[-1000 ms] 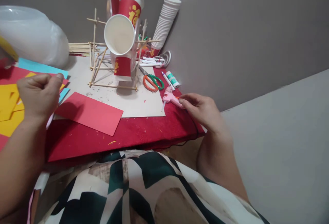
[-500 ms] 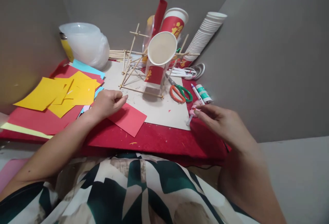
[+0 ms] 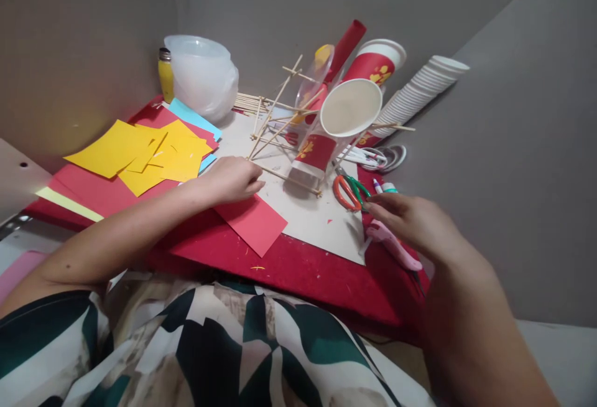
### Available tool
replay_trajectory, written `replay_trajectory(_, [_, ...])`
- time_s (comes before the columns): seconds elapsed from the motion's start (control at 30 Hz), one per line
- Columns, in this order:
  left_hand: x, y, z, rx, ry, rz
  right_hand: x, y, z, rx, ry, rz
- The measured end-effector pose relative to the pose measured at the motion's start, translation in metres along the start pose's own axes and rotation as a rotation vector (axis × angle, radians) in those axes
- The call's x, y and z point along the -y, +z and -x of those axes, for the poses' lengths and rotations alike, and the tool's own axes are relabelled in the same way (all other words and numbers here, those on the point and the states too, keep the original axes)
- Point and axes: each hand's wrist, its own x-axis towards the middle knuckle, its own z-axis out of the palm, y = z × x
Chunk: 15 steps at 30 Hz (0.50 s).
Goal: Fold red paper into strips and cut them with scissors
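Scissors (image 3: 353, 190) are probably wanting handle-first pinching, right hand (image 3: 417, 226) hovering narrow, contact unclear, left hand (image 3: 233, 180) curled by red card (image 3: 256, 225).

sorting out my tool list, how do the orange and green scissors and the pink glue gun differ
The scissors have one orange and one green handle; the glue gun is pink.
The scissors lie mostly on the pale card; the glue gun lies mostly on the red cloth.
The scissors are by the right hand, touch unclear; the glue gun lies nearer the cloth's front edge.
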Motion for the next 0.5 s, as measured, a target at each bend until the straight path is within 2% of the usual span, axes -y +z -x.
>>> replay_trajectory(0.07, [0.015,-0.012,-0.012,-0.037,-0.073,0.006,0.010,-0.005,-0.006,0.128,0.047,-0.022])
replay_trajectory(0.17, [0.044,-0.023,-0.041,-0.117,-0.159,0.008,0.029,-0.006,-0.002,0.119,-0.005,-0.041])
replay_trajectory(0.23, [0.060,-0.025,-0.066,-0.119,-0.162,-0.029,0.046,-0.003,0.007,0.077,-0.157,-0.100])
replay_trajectory(0.3, [0.069,-0.021,-0.091,-0.092,-0.128,-0.044,0.065,0.002,0.018,0.102,-0.328,-0.195])
replay_trajectory(0.4, [0.069,-0.011,-0.123,-0.048,-0.063,-0.074,0.093,0.011,0.028,0.197,-0.538,-0.291])
replay_trajectory(0.5, [0.066,-0.001,-0.146,-0.038,-0.027,-0.115,0.111,0.024,0.026,0.249,-0.681,-0.334])
